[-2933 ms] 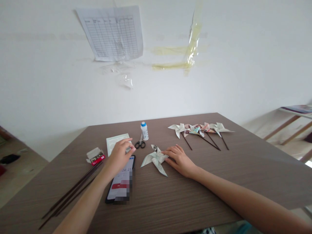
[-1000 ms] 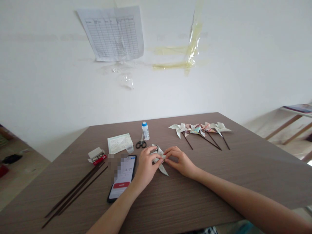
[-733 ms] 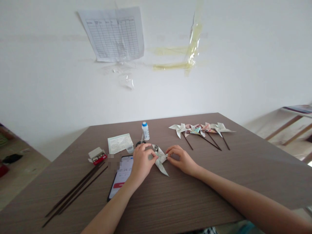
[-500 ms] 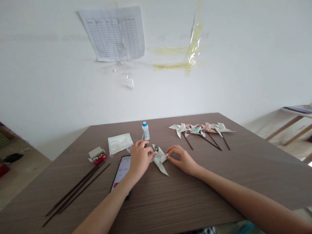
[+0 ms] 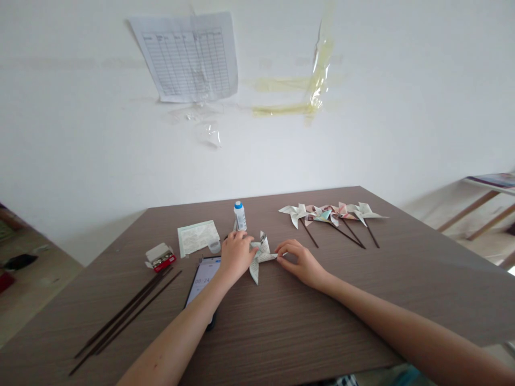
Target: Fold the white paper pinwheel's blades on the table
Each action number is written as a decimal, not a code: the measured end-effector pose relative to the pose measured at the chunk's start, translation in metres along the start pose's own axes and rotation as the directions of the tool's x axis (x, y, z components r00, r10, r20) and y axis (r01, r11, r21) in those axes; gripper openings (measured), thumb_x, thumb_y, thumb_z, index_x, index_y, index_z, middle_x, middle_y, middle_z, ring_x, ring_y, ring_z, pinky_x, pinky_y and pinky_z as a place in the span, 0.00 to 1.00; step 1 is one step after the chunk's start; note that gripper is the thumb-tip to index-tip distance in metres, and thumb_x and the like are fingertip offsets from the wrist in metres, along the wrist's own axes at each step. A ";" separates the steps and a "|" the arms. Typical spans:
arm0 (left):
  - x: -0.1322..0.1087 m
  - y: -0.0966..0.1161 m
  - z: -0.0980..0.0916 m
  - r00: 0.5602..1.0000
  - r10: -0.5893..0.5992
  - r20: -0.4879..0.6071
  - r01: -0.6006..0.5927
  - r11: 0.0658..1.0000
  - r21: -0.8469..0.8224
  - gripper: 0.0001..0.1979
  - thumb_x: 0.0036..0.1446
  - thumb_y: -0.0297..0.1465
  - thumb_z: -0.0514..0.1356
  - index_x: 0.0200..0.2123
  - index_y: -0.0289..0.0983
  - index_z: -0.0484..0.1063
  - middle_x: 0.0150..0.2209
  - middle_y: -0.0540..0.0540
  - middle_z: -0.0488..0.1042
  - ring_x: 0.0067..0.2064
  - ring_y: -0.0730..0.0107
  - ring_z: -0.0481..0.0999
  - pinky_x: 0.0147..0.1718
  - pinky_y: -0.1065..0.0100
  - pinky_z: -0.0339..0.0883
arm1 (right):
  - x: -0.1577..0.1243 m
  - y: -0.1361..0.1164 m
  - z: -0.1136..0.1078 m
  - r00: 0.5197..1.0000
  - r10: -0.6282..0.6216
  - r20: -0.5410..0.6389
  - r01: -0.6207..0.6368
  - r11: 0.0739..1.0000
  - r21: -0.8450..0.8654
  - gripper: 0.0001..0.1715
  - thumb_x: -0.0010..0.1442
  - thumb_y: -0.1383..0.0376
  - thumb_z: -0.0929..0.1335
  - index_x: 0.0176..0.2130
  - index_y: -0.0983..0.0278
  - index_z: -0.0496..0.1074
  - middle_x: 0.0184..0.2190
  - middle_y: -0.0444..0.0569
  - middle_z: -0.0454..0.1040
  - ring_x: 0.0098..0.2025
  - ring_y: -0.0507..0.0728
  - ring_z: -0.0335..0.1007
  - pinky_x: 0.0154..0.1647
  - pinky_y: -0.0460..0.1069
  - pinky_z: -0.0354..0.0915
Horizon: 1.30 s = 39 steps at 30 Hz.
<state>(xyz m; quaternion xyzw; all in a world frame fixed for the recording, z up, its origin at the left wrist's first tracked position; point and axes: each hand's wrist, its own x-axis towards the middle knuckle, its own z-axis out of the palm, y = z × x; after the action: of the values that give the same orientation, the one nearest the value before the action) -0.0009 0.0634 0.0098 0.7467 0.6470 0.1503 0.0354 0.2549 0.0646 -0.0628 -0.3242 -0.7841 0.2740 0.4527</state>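
A paper pinwheel (image 5: 261, 258) with printed white blades lies between my two hands, low over the table. My left hand (image 5: 236, 253) is at its left side, fingers curled and thumb against the paper, covering part of a blade. With thumb and fingertips my right hand (image 5: 301, 261) pinches the tip of the right blade. No stick shows on this pinwheel. Just beyond my left hand stands a small white bottle (image 5: 240, 219) with a blue cap. A phone (image 5: 203, 279) showing a timer lies partly under my left forearm.
On the brown table (image 5: 289, 332), several finished pinwheels (image 5: 332, 214) on dark sticks lie at the back right. Dark sticks (image 5: 124, 316) lie at the left, near a small red-and-white box (image 5: 161, 257) of metal pieces. A paper packet (image 5: 198, 238) rests behind the phone.
The pinwheel has turned clockwise, its lower blade swinging from lower right to nearly straight down. My left hand has shifted slightly right; my right hand stays almost in place.
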 end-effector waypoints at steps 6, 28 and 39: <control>0.003 0.004 -0.002 0.999 -0.010 0.052 0.010 1.000 0.010 0.06 0.77 0.31 0.74 0.51 0.45 0.94 0.72 0.35 0.89 0.77 0.32 0.80 0.77 0.37 0.75 | 0.000 -0.002 -0.001 1.000 0.009 -0.003 -0.009 1.000 0.002 0.13 0.80 0.54 0.80 0.41 0.54 0.85 0.48 0.54 0.92 0.55 0.68 0.89 0.67 0.66 0.82; 0.001 0.011 0.002 0.996 -0.015 0.085 0.023 0.995 -0.100 0.04 0.67 0.29 0.81 0.40 0.45 0.93 0.68 0.41 0.93 0.74 0.36 0.86 0.76 0.41 0.77 | 0.000 0.001 -0.001 1.000 0.022 0.019 -0.022 0.999 -0.032 0.07 0.78 0.62 0.80 0.42 0.55 0.87 0.51 0.54 0.92 0.57 0.68 0.88 0.69 0.66 0.81; 0.000 0.009 0.016 0.999 0.032 0.013 -0.026 0.937 -0.348 0.11 0.63 0.22 0.81 0.39 0.42 0.87 0.62 0.39 0.95 0.70 0.42 0.91 0.72 0.49 0.81 | 0.002 0.004 -0.005 0.995 0.098 0.032 -0.097 0.995 -0.033 0.03 0.74 0.62 0.82 0.43 0.54 0.91 0.58 0.56 0.92 0.63 0.71 0.88 0.74 0.68 0.78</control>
<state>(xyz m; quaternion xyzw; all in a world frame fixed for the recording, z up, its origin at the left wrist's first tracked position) 0.0125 0.0638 -0.0031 0.7395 0.5989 0.2558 0.1706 0.2600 0.0695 -0.0627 -0.3646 -0.7789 0.2890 0.4206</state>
